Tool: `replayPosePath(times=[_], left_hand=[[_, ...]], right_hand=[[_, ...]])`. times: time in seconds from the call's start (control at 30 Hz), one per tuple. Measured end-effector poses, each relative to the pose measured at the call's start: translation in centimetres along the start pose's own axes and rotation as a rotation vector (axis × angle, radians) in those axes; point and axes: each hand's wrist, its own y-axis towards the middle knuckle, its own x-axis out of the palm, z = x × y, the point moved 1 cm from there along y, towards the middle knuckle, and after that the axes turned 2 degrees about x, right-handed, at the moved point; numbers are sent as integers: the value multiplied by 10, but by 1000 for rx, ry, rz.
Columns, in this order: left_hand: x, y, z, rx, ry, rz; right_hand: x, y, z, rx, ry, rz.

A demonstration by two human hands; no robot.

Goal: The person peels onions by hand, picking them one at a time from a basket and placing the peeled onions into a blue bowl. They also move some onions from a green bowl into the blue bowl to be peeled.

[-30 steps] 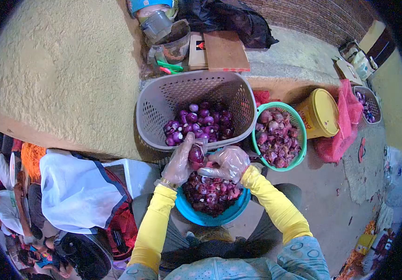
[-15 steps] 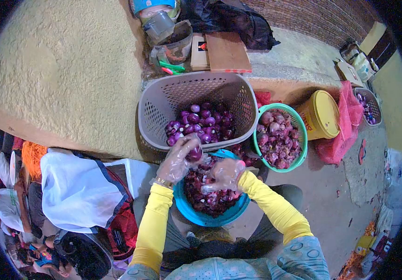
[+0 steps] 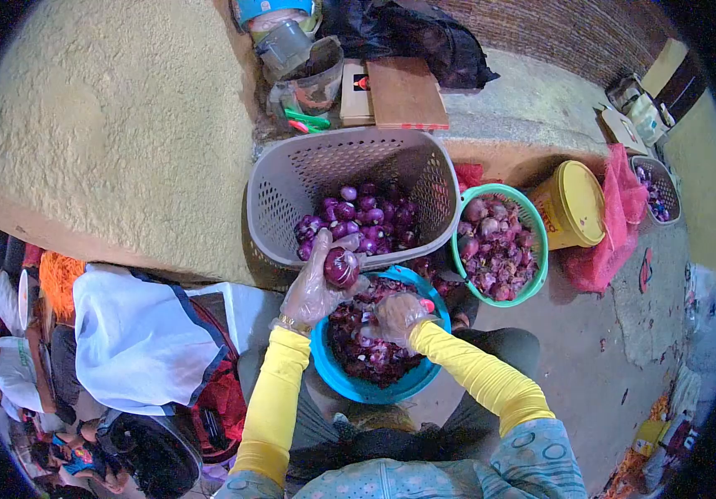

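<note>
My left hand, in a clear plastic glove, is closed round a red onion at the front rim of the grey basket. Peeled purple onions lie in that basket. Gloved as well, my right hand is curled above the blue basin, its fingers bent down. A small pink end shows beside it, but what the fingers hold is mostly hidden. Dark red onion skins and pieces fill the basin between my knees.
Right of the grey basket, a green basket holds unpeeled onions and skins. Beyond stand a yellow-lidded bucket, a pink mesh bag and another basket. A wall ledge runs behind. Other people sit at far left.
The onion in my left hand has turned to show more of its face, and the fingers have lifted slightly. My right hand has drawn in and curled more over the basin.
</note>
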Motion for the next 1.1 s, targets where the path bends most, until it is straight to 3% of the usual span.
replayPosePath(times=[0.1,0.43,0.53,0.63,0.77,0.83,0.87,1.03,1.1], left_hand=[[-4,3,-2,20,-8,36],[-1,2,-3,9,-153,2],[-7,3,-3,6,-89,-38],[-8,2,-2,52,32,-23],[-15,6,-3,72,44,-31],[-14,6,-4,70,51,-36],[-13,6,-6,50,49,-38],[-10,3,-9,-16,84,-62],[-20,12,-19,128,306,14]], right_hand=[[-29,-3,-7,32,-17,-170],[-33,1,-12,-47,-26,-118],[-55,-6,-17,-54,-61,-157],[-85,-16,-17,-12,107,-127],[-108,-23,-9,-100,355,80],[-109,-22,-4,4,630,323],[-111,-23,-4,70,672,326],[-95,-14,3,84,716,456],[-99,-15,1,101,645,475]])
